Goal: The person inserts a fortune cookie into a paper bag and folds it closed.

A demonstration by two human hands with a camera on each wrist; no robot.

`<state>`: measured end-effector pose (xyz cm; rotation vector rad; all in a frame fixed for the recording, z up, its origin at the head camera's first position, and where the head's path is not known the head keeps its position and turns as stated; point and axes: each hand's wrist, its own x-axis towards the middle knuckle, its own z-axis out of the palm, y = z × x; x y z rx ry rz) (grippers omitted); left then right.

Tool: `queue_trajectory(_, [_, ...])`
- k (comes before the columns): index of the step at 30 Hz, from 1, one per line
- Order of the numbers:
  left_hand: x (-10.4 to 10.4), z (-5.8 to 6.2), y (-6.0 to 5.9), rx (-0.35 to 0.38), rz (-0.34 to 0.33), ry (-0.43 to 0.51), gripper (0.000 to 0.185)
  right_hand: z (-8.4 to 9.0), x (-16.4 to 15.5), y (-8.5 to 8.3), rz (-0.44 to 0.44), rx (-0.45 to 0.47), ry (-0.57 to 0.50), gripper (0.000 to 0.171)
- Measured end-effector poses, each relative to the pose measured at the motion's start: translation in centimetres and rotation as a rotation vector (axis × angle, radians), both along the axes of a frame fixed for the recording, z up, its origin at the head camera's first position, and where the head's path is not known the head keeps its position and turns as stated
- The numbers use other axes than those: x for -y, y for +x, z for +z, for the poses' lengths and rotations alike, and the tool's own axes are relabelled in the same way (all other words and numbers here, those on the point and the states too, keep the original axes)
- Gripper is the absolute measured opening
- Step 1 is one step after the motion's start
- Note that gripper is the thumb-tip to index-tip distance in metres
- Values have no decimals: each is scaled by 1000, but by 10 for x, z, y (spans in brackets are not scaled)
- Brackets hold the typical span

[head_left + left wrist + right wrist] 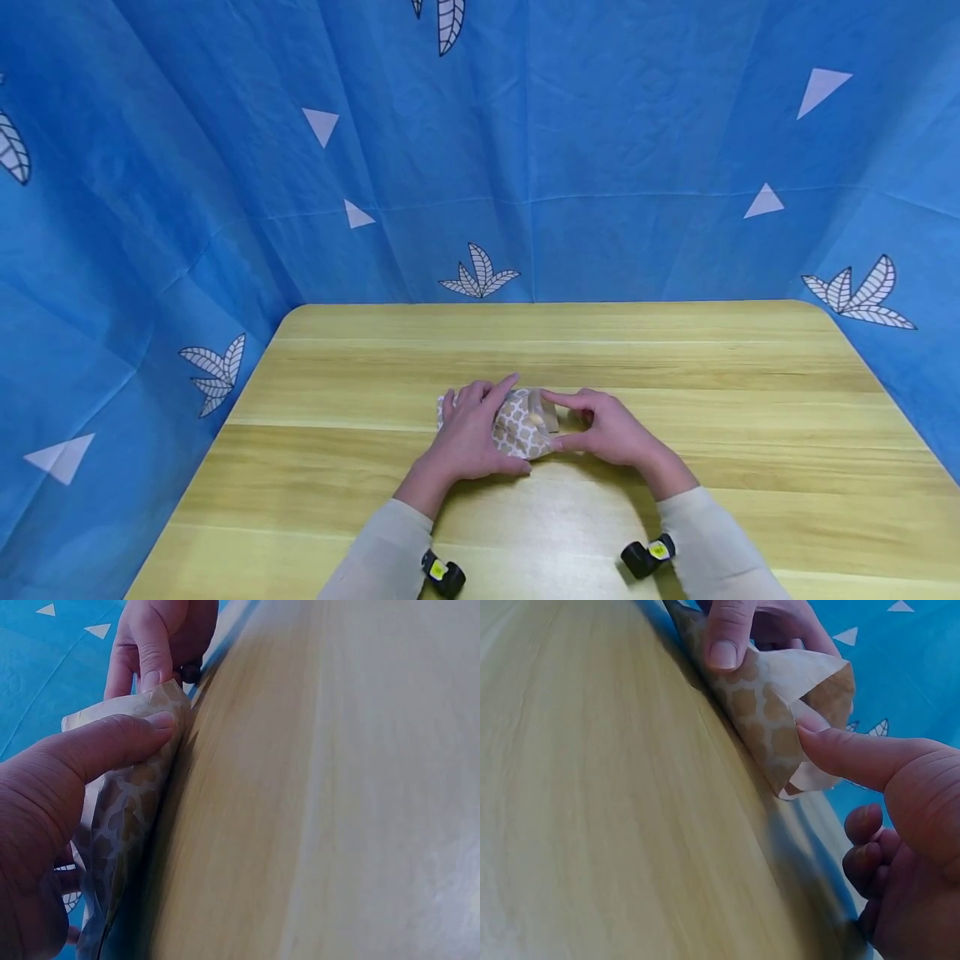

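Observation:
A small tan paper bag [519, 430] with a white lattice print lies on the wooden table [675, 367], near its middle. My left hand [468, 433] grips its left part, thumb along the near side and fingers over the top. My right hand [609, 427] pinches the bag's open right end between thumb and forefinger. In the left wrist view my left thumb [97, 746] presses the bag [124, 817], and the right hand [157, 637] holds its far corner. In the right wrist view my right thumb [855, 754] touches the bag's mouth [769, 712], with the left hand [735, 626] behind it.
Blue cloth [600, 150] printed with white leaves and triangles hangs behind and on both sides of the table. Two small black wrist cameras [442, 575] [648, 554] sit on my light sleeves at the near edge.

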<state>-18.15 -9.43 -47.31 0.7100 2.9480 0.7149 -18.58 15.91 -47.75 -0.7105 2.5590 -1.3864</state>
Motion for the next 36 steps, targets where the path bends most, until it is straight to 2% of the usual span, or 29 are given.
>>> queue_trajectory(16, [-4,2,0,5,12,24,122,2,12,-6,44,28,12,68])
queue_trajectory(23, [-6,4,1,2,8,31,120,5,16,-7,60,88,-6,69])
queue_trajectory(32, [-8,5,2,-13,1,11,122,4,17,-9,54,87,-14,66])
queue_trajectory(36, [-6,5,2,8,22,-8,126,2,13,-8,9,94,-54,58])
